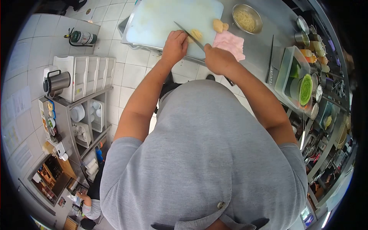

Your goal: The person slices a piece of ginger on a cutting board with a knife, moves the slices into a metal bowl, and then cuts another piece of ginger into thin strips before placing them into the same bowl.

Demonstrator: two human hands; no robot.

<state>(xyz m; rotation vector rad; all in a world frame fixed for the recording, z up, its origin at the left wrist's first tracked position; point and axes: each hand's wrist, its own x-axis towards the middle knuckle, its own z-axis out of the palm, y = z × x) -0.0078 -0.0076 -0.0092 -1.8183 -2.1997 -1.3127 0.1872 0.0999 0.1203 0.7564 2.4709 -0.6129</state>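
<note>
My right hand (220,59) is wrapped around the handle of a kitchen knife (188,33), its long blade pointing up and left across the white cutting board (161,23). On the board, pale yellow cut ginger (196,35) lies by the blade. My left hand (176,46) has its fingers curled down beside the blade, pressing at the ginger's edge; the fingertips are mostly hidden. Peeled ginger pieces (219,26) sit at the board's right edge, above a pink cloth (230,44).
A metal bowl (257,29) of thin pale shreds stands on the steel counter (255,48). Farther right are a long knife (271,63), a clear plastic tub (281,82) and a strainer (306,90) with green contents. Shelves and another person (91,209) are at left.
</note>
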